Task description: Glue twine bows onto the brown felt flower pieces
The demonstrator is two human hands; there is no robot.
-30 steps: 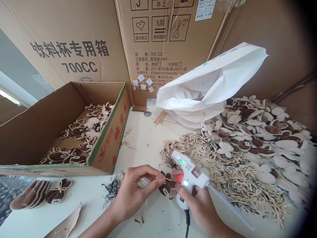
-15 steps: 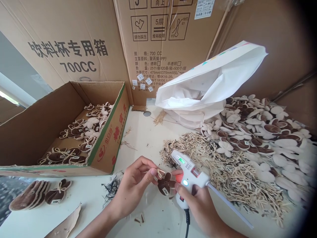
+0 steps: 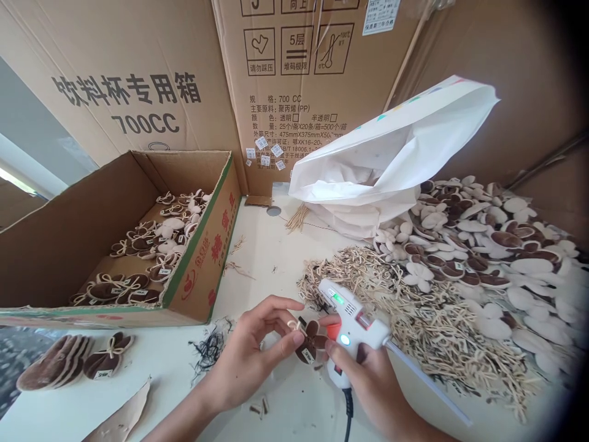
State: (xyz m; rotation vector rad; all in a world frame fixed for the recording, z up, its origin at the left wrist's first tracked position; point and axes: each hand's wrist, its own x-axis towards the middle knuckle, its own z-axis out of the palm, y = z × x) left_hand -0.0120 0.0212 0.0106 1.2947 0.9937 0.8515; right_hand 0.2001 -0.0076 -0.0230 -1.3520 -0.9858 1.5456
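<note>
Left hand [image 3: 255, 347]: thumb [image 3: 288, 345] and fingers curved, partly spread; index finger [image 3: 286, 302] lifted clear of the thumb tip. Small pale cord bow [image 3: 293, 325] sits between them, thumb tip overlapping left side of the dark brown plush piece [image 3: 313, 331]; can't tell whether anything is pinched firmly.

Right hand [image 3: 375, 377]: closed round the white glue gun [image 3: 354, 316], thumb and index finger at the right lobes of the plush piece. Grip on the piece itself unclear. Piece is between both hands, in front of the person, small printed label [image 3: 308, 353] on its lower part. Glue gun shows a green light and a blue-white light, orange part near the index finger; clear glue stick [image 3: 427, 383] runs out the back, black cable [image 3: 348, 405] hangs from the handle.

Below the hands, small brown scraps [image 3: 264, 405] on the white table [image 3: 257, 239]. Left of the left hand, black threads [image 3: 209, 350]; further left, a bow-tied piece [image 3: 102, 363] beside stacked brown pieces [image 3: 57, 362].

Right: heap of cord bows [image 3: 442, 331], plush heap [image 3: 497, 245] behind. Back: white bag [image 3: 368, 212], large cartons [image 3: 313, 83]. Back left: open cardboard box [image 3: 202, 264] holding bow-tied pieces.
</note>
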